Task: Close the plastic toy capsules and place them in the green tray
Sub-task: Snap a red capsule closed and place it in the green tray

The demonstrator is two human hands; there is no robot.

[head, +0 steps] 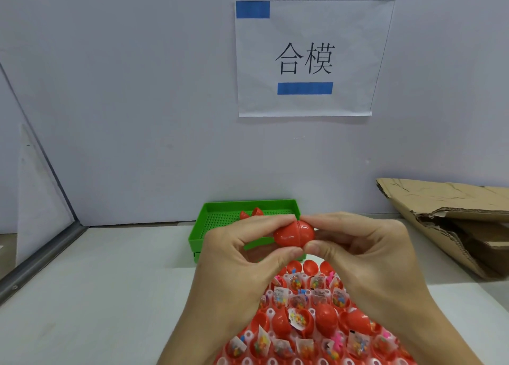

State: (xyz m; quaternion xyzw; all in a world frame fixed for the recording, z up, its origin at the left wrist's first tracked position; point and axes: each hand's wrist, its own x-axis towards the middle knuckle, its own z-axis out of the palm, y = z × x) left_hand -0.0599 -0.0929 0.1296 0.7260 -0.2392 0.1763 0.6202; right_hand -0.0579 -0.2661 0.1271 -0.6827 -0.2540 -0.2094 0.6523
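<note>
Both hands pinch one red capsule (295, 234), halves joined: left hand (242, 257) on its left half, right hand (366, 251) on its right. Green tray (198, 234) just behind at 12 o'clock, two red capsules (251, 214) inside. Filled open capsules on rack (303, 320) at 6. Cardboard (446, 221) at 3.

- Left hand (242, 257) and right hand (366, 254) pinch one red capsule (294, 234) between thumbs and fingertips; halves meet at a visible seam.
- Green tray (220, 221) sits behind the hands on the white bench (96, 296); two red pieces (251, 214) lie in it.
- Rack of open red capsules (303, 318) holding packeted toys lies below the hands.
- Torn cardboard (451, 221) at right.
- Paper sign (311, 59) on the wall.
</note>
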